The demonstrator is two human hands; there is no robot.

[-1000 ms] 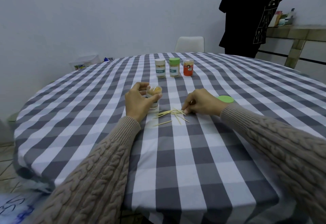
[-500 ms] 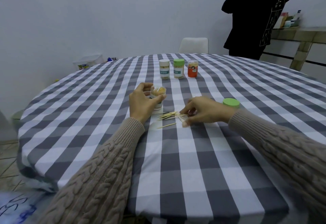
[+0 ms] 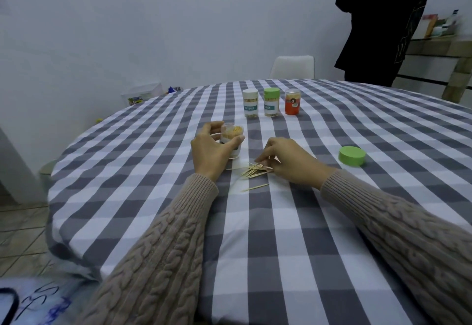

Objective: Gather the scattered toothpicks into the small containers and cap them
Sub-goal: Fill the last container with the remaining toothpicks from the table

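Note:
My left hand (image 3: 210, 151) grips an open clear container (image 3: 232, 137) that stands on the table, packed with toothpicks. Just right of it lies a small heap of loose toothpicks (image 3: 252, 172), with one stray toothpick (image 3: 256, 187) a little nearer to me. My right hand (image 3: 290, 161) rests on the right side of the heap, its fingertips curled down and pinching at the toothpicks. A loose green cap (image 3: 352, 155) lies on the cloth to the right of that hand.
Three capped containers stand in a row farther back: a white-capped one (image 3: 250, 103), a green-capped one (image 3: 271, 102) and an orange one (image 3: 292, 101). The round table (image 3: 281, 235) wears a grey-and-white check cloth. A white chair (image 3: 293, 66) and a person in black (image 3: 380, 25) are behind it.
My right hand's fingers have drawn the toothpicks into a tighter heap and shifted slightly. My left hand keeps its hold on the container. The camera has moved closer.

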